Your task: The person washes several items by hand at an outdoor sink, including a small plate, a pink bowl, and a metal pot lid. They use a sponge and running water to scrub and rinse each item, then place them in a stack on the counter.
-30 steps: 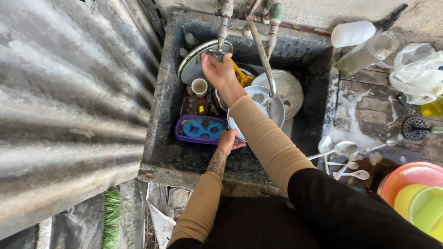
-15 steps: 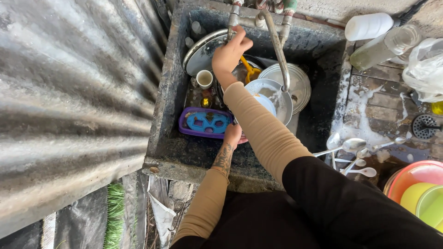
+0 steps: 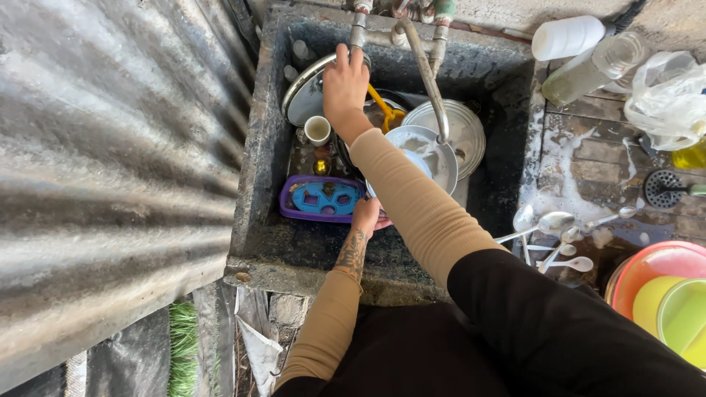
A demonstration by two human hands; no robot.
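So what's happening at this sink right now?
A person stands over a stone sink full of dishes. The right hand reaches up to the tap pipe at the back. The left hand rests low, beside a purple tray and under the rim of a white plate. Spoons lie on the wet counter.

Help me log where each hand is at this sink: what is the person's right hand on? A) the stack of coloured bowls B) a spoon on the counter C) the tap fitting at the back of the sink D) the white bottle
C: the right hand reaches to the back of the stone sink, fingers on the tap fitting, far from the spoons lying on the wet counter.
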